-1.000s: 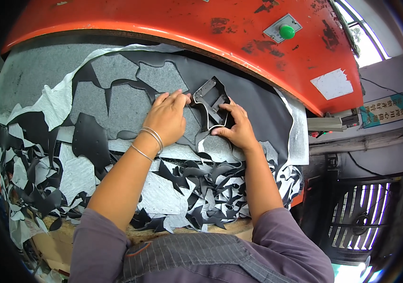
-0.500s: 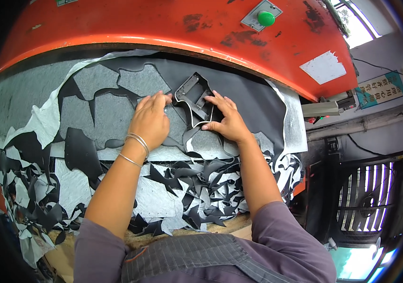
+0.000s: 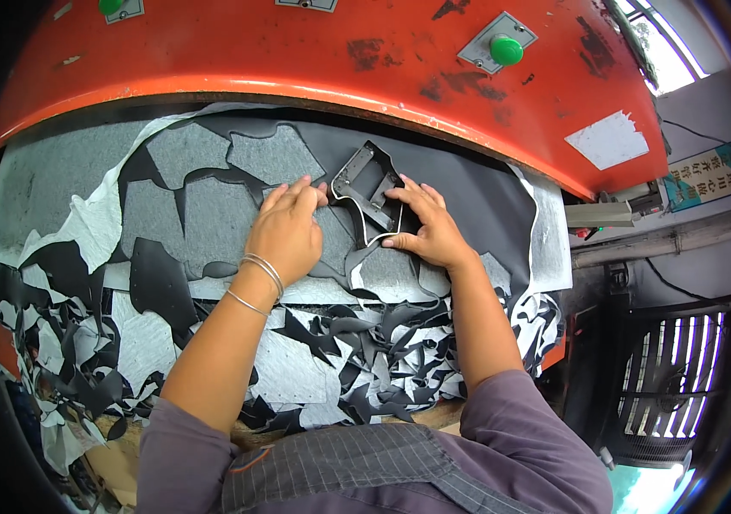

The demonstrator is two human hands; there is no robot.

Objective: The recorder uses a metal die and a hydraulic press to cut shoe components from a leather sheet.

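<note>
A metal cutting die (image 3: 374, 202), a hollow frame with a cross-braced inside, stands on a dark leather-like sheet (image 3: 477, 193). My right hand (image 3: 435, 230) grips the die's right side, thumb at the near edge and fingers over the far part. Just left of the die, my left hand (image 3: 286, 230) lies on the sheet with its fingers stretched out; its fingertips come close to the die's edge, and I cannot tell if they touch it. Holes cut through the sheet show a grey board (image 3: 155, 214) beneath.
A red machine beam (image 3: 297, 64) with a green button (image 3: 507, 50) spans the far side. Black and white scraps (image 3: 382, 360) heap along the near edge. A dark cut piece (image 3: 160, 284) lies at the left. To the right stands a fan (image 3: 669, 385).
The whole view has shifted, so everything sits slightly lower and farther right. Both hands and the die keep nearly the same places on the sheet.
</note>
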